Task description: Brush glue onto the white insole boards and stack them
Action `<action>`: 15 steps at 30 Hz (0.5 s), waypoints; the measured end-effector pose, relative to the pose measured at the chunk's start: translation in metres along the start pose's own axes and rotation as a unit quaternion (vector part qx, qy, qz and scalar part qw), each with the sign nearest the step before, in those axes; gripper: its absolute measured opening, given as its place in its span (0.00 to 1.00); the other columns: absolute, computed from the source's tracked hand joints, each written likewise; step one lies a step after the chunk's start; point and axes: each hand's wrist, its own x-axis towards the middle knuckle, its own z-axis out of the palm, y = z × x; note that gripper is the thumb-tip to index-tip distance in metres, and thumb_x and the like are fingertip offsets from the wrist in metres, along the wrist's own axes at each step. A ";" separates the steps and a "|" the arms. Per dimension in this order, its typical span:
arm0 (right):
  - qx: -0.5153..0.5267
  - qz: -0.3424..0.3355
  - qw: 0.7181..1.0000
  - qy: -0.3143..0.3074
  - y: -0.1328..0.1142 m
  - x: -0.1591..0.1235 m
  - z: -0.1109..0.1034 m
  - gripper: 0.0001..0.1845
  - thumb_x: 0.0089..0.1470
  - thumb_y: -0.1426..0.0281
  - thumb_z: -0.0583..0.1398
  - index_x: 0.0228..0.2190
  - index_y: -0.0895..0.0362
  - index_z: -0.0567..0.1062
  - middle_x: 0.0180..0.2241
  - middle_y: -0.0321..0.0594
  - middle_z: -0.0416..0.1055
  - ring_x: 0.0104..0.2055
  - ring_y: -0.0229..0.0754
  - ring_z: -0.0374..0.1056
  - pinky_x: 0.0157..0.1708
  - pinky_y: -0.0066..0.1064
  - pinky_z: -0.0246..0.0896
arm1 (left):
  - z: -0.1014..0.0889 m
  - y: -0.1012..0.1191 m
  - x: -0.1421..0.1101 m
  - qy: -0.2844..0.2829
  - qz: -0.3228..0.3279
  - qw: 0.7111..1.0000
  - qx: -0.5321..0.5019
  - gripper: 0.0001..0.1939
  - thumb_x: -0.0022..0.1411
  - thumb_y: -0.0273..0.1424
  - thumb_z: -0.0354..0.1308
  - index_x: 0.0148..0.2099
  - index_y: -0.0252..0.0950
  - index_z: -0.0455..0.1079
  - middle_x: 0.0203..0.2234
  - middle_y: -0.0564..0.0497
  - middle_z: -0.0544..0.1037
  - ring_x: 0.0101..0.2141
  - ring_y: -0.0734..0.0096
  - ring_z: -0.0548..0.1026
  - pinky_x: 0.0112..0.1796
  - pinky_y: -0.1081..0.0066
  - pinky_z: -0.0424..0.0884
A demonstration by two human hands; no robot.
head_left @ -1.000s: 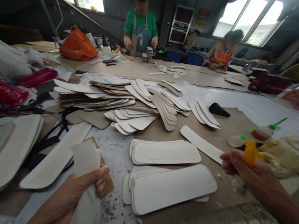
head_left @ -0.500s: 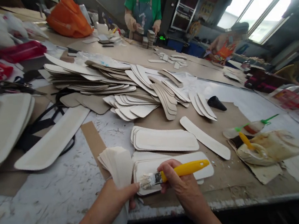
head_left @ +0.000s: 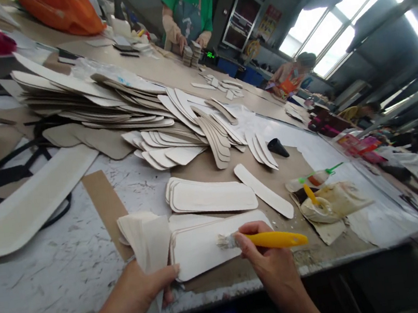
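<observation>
My right hand (head_left: 264,262) grips a yellow-handled brush (head_left: 272,239), its bristles resting on the top white rounded panel (head_left: 202,244) of a small stack at the table's near edge. My left hand (head_left: 146,290) is closed round a bundle of pale cut strips (head_left: 146,236) that stand up just left of that panel. A second stack of the same white panels (head_left: 211,197) lies just beyond.
A big heap of cut cardboard and white shapes (head_left: 128,119) fills the table's middle. A glue-stained bag with a second brush (head_left: 328,204) lies at the right. A long white piece (head_left: 31,201) and brown strip (head_left: 106,206) lie left. A person in green (head_left: 187,10) works at the far end.
My right hand brought the brush from the glue bag to the near panel, and the bristles have now moved rightward across it. My left hand lowered the strips to the table.
</observation>
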 end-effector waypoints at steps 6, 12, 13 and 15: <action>0.086 -0.033 0.993 -0.073 0.008 -0.006 0.032 0.10 0.50 0.62 0.62 0.30 0.56 0.73 0.27 0.36 0.71 0.26 0.39 0.68 0.26 0.29 0.65 | 0.001 -0.006 0.001 0.021 0.009 0.999 0.023 0.13 0.42 0.42 0.60 0.18 0.39 0.69 0.09 0.55 0.70 0.17 0.65 0.66 0.25 0.69 0.61; -0.166 -0.180 0.961 0.131 0.044 0.018 -0.035 0.08 0.54 0.64 0.60 0.31 0.57 0.73 0.28 0.41 0.73 0.30 0.43 0.71 0.34 0.36 0.69 | -0.005 -0.015 0.007 0.043 -0.009 0.995 0.086 0.18 0.40 0.45 0.60 0.10 0.40 0.66 0.09 0.51 0.72 0.20 0.62 0.69 0.31 0.68 0.64; -0.195 -0.205 0.948 0.146 0.046 0.020 -0.045 0.07 0.55 0.65 0.59 0.32 0.57 0.73 0.29 0.42 0.74 0.32 0.44 0.71 0.37 0.37 0.69 | -0.006 -0.017 0.009 0.035 -0.010 0.995 0.090 0.17 0.40 0.45 0.59 0.11 0.40 0.66 0.10 0.52 0.73 0.21 0.61 0.69 0.32 0.68 0.64; -0.244 -0.260 0.920 0.165 0.049 0.020 -0.056 0.07 0.57 0.67 0.58 0.34 0.57 0.73 0.32 0.44 0.74 0.37 0.46 0.72 0.40 0.39 0.69 | -0.008 -0.019 0.013 0.004 -0.017 0.995 0.102 0.18 0.40 0.47 0.58 0.12 0.41 0.67 0.11 0.52 0.74 0.22 0.60 0.70 0.33 0.68 0.64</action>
